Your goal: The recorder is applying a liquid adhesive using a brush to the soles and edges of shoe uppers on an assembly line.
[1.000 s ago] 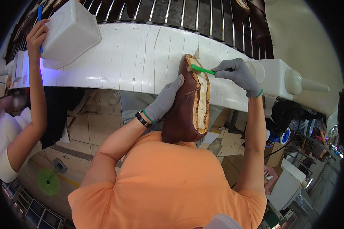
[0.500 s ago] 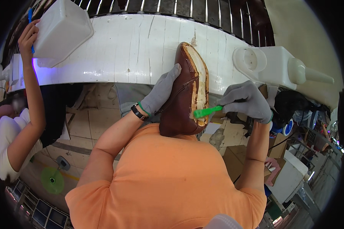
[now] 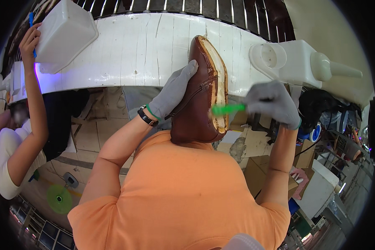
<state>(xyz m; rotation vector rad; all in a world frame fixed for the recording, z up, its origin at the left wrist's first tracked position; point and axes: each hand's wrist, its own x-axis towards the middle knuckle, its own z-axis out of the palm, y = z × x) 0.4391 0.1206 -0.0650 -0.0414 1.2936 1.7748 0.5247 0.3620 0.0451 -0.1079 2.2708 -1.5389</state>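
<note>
A person in an orange shirt (image 3: pixel 177 196), seen from above, works at a long white tabletop (image 3: pixel 125 54) with both hands in gray gloves. A dark brown shoe (image 3: pixel 193 96) is held up in front of the tabletop's near edge, around the middle of its length. The toe points away and overlaps the white surface in view; the heel end is close to the person's chest. The shoe is turned so that its pale, tan-rimmed underside faces right.

The left hand (image 3: pixel 173 91) grips the shoe's left side, thumb pressed against the brown upper, the other fingers mostly hidden. A dark wristwatch (image 3: pixel 147 116) sits just below that glove. The right hand (image 3: pixel 275 103), blurred, is closed around the handle of a green brush (image 3: pixel 229 109). The brush head is at the heel half of the underside; blur makes it impossible to tell whether it touches.

At the tabletop's right end lies a white container with a tapered spout (image 3: pixel 298 62), a round white cup (image 3: pixel 274 56) beside it. Near the left end stands a boxy white container (image 3: pixel 66 37); next to it, a co-worker's bare hand (image 3: pixel 30 39) pinches a blue stick (image 3: pixel 32 20). Metal rollers (image 3: pixel 217 10) run along the far edge.
</note>
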